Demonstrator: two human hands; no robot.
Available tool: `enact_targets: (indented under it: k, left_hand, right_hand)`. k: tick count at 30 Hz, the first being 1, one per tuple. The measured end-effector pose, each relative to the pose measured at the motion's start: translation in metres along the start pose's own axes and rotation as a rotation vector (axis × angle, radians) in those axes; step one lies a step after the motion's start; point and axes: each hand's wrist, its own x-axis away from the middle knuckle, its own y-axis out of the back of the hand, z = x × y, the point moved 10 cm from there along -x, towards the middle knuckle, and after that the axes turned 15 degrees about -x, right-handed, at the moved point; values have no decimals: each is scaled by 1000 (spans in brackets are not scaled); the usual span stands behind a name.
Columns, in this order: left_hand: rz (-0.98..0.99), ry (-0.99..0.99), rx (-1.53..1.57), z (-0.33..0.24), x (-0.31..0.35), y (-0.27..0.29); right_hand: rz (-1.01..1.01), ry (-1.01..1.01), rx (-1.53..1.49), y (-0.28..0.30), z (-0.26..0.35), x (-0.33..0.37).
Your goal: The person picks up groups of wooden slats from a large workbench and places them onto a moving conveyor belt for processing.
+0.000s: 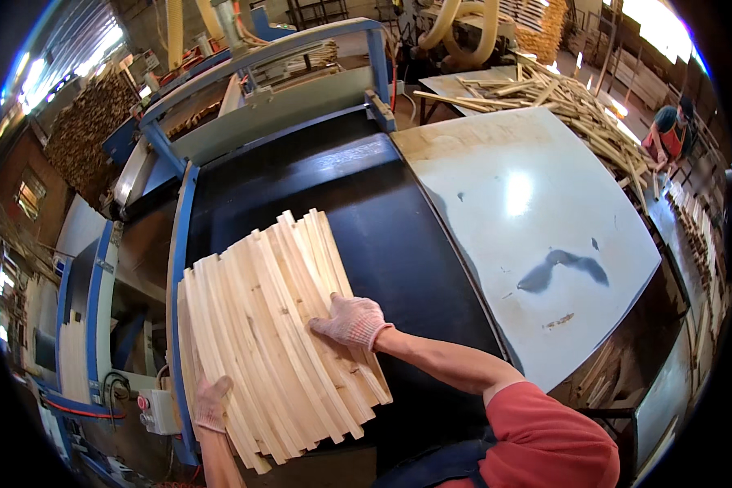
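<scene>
A wide row of pale wooden strips (272, 333) lies side by side on a black conveyor belt (415, 268), their far ends uneven. In a knitted glove, my left hand (211, 403) grips the near left edge of the row, thumb on top and fingers mostly hidden along the side. My gloved right hand (352, 322) closes on the right edge, thumb across the outer strips and the other fingers curled down out of sight. The strips are squeezed between both hands.
Beyond the belt stands a blue machine frame (268, 53). A pale metal-topped table (537, 228) adjoins on the right, with a heap of loose strips (577, 114) behind it. A grey control box (159, 412) sits left. Another person (671, 137) works at far right.
</scene>
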Motion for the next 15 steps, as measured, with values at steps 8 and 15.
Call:
enact_targets:
  k: [8,15]
  left_hand:
    - [5,-103,1,-98,58,-69]
    - [202,-157,-12,-113,45,-239]
  right_hand:
    - [-53,104,-114,103,-13,62]
    - [-259,64,-204,249,-140,126]
